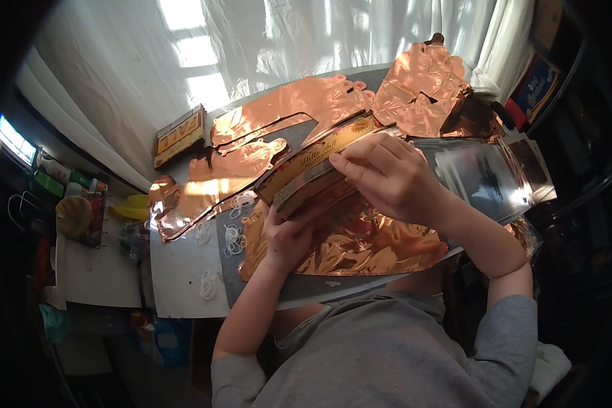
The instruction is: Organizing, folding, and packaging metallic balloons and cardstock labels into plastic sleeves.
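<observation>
Tilted over the table, a thick stack of printed yellow and brown cards (319,163) rests in my left hand (289,234), which wraps it from below. My right hand (394,173) is closed at the stack's upper right, thumb and fingers pinched on the cards' edge; its exact hold on single cards is partly hidden. Under both hands lies a crumpled copper-coloured foil sheet (360,255), apparently a flat foil balloon. Behind the stack, more flat copper foil balloons (285,109) spread out, one of them (418,88) at the far right.
A second card stack (180,139) stands at the back left by the white curtain (272,41). Coils of white string (234,239) lie left of my left hand. Clear plastic sleeves (476,173) are piled on the right. A side shelf (95,262) holds a round brown object (73,216).
</observation>
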Tool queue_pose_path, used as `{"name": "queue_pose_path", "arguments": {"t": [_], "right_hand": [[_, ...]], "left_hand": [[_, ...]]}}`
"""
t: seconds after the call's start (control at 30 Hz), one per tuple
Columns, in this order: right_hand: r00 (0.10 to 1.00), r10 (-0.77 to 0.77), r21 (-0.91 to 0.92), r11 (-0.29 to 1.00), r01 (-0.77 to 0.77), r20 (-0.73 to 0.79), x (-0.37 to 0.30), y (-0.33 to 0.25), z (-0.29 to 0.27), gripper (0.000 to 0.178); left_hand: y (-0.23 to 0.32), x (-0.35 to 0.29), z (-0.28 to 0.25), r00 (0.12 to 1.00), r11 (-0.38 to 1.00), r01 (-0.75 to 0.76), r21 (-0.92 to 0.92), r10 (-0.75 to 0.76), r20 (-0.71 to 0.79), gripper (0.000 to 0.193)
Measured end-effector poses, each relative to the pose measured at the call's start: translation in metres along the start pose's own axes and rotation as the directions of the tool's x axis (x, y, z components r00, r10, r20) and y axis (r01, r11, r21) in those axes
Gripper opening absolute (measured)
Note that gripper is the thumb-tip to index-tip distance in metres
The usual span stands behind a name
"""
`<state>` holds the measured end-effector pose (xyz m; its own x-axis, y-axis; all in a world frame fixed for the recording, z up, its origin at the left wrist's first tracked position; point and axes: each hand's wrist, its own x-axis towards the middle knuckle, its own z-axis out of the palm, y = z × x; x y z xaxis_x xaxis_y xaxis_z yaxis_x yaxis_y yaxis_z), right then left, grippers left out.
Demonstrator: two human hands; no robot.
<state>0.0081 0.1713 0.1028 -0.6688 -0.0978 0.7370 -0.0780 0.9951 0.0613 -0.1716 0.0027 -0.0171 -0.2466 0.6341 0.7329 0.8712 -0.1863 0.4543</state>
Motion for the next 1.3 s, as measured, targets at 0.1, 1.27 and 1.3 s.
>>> {"name": "queue_pose_path", "arguments": {"t": [0.1, 1.27, 1.3], "right_hand": [[0.999, 0.005, -0.063, 0.998, -0.007, -0.038, -0.012, -0.004, 0.010, 0.044], [0.921, 0.170, 0.305, 0.909, -0.284, 0.350, 0.005, 0.004, -0.009, 0.024], [0.908, 0.177, 0.355, 0.878, -0.321, 0.381, 0.007, 0.007, -0.011, 0.021]], "left_hand": [[-0.003, 0.000, 0.003, 0.999, 0.999, -0.028, 0.045, 0.029, -0.018, 0.042], [-0.003, 0.004, 0.003, 0.996, 0.999, -0.007, -0.054, 0.002, -0.087, 0.036], [-0.002, 0.003, 0.002, 0.996, 0.998, -0.007, -0.055, 0.002, -0.084, 0.036]]}}
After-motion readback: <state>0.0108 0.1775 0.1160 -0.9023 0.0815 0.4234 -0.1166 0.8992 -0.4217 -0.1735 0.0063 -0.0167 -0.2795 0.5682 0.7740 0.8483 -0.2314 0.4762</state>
